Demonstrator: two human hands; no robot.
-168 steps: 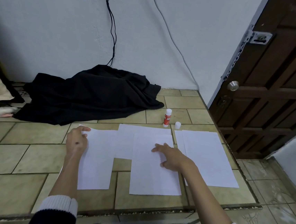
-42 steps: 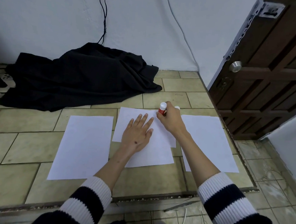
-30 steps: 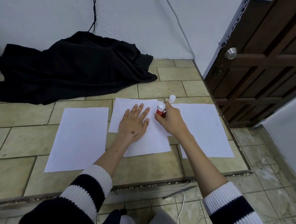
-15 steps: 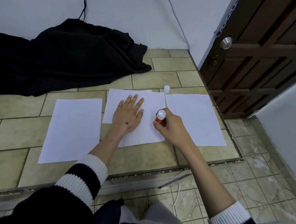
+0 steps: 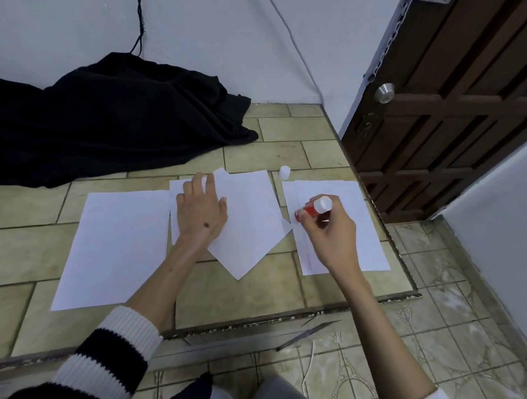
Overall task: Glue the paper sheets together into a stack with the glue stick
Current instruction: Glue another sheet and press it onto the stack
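White paper sheets lie on the raised tiled floor. One sheet (image 5: 115, 249) is at the left. In the middle, a skewed sheet (image 5: 250, 223) lies over another, and my left hand (image 5: 201, 212) presses flat on them with fingers spread. At the right are overlapping sheets (image 5: 370, 242). My right hand (image 5: 329, 234) hovers over their left edge and grips the red glue stick (image 5: 316, 206), its white end pointing up. The white cap (image 5: 284, 172) stands on the tiles behind the papers.
A black cloth (image 5: 102, 126) is heaped against the wall at the back left, with a cable (image 5: 139, 20) hanging above it. A brown wooden door (image 5: 470, 106) stands at the right. The step's front edge (image 5: 275, 326) drops to a lower patterned floor.
The top middle sheet has turned askew under my left hand. My right hand has carried the glue stick from the back of the middle sheets to the right, over the right-hand sheets.
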